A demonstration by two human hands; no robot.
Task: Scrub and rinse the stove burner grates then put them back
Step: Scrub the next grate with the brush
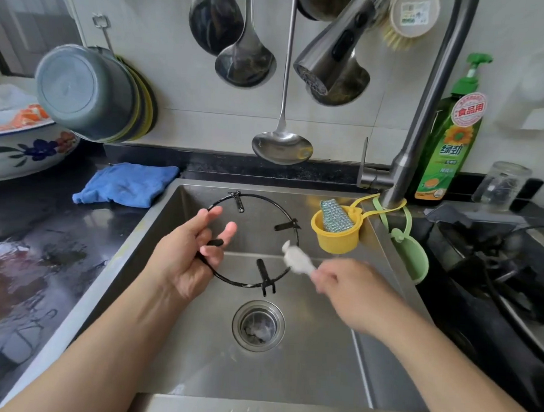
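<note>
A black round burner grate with several prongs is held tilted over the steel sink. My left hand grips its left rim, thumb and fingers curled round the ring and one prong. My right hand holds a small white brush whose blurred head touches the grate's right rim. No water runs from the faucet head above.
A yellow holder with a scouring pad and a green holder hang at the sink's right wall. Green dish soap and a glass stand behind. The stove is right, a blue cloth and bowls left. Ladles hang above.
</note>
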